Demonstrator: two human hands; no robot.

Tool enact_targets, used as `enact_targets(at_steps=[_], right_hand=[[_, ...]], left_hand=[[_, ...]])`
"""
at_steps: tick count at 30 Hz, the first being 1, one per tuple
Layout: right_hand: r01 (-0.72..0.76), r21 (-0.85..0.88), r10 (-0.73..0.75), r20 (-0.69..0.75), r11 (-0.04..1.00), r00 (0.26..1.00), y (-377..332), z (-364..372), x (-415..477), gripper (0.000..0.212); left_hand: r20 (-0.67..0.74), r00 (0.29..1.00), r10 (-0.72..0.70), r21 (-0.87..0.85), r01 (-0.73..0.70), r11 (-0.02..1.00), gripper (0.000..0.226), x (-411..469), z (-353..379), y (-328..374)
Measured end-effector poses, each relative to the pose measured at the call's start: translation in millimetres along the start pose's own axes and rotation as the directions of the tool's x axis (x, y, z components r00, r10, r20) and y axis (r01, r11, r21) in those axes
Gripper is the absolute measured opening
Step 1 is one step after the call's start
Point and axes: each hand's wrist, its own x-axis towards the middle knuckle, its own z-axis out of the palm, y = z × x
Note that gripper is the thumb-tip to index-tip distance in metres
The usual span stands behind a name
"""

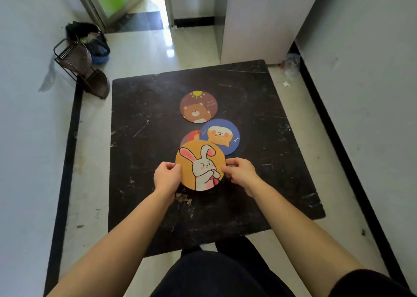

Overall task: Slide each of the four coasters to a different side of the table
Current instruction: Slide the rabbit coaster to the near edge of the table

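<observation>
A round orange coaster with a white rabbit (200,164) is held over the middle of the black table (146,138). My left hand (167,176) pinches its left edge and my right hand (240,172) pinches its right edge. Just beyond it lies a blue coaster with an orange dog (222,136). A red coaster (190,136) peeks out, mostly hidden under the rabbit and dog coasters. Farther back sits a brown coaster with a bear and a sun (198,107), apart from the others.
The low black table stands on a pale tiled floor between white walls. A dark wire rack (79,69) and a blue bag (99,48) sit at the back left. A white cabinet (259,21) rises behind the table's far right corner. Litter (290,64) lies at the right wall.
</observation>
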Motion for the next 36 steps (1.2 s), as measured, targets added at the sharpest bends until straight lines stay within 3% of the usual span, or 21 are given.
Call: enact_targets(at_steps=[4,11,13,15,17,22,32,34,36], right_hand=[[-0.086,-0.036,0.084,-0.063,0.996,0.994,33,1,-17,0.02],[-0.208,-0.167,0.193,-0.097,0.964,0.976,113,3,-23,0.021],[-0.181,-0.315,0.16,-0.091,0.932,0.983,130,1,-21,0.016],[-0.146,-0.433,0.113,-0.102,0.889,0.988,137,-2,-19,0.024],[-0.127,-0.401,0.086,-0.119,0.907,0.989,138,-3,-17,0.038],[0.0,-0.397,-0.001,-0.001,0.918,1.0,130,-1,-9,0.06],[0.056,-0.412,-0.027,0.074,0.91,0.997,140,0,-17,0.055],[0.074,-0.429,-0.049,0.069,0.9,0.996,138,-1,-19,0.056],[0.111,-0.461,-0.103,0.041,0.88,0.994,132,-5,-21,0.056]], left_hand=[[0.071,0.997,0.011,0.015,-0.012,1.0,0.009,-19,5,-32],[0.129,0.982,-0.141,0.09,0.13,0.987,0.007,-44,28,-100],[0.13,0.974,-0.188,0.13,0.171,0.977,0.022,-45,33,-115],[0.118,0.968,-0.22,0.181,0.197,0.964,0.04,-47,37,-122],[0.116,0.966,-0.232,0.19,0.208,0.96,0.049,-48,40,-125],[0.172,0.952,-0.253,0.117,0.235,0.965,0.048,-51,48,-125],[0.155,0.955,-0.251,0.128,0.233,0.964,0.048,-52,49,-136],[0.168,0.963,-0.213,0.175,0.184,0.967,0.05,-54,45,-129],[0.192,0.977,-0.09,0.294,0.031,0.955,0.055,-55,38,-116]])
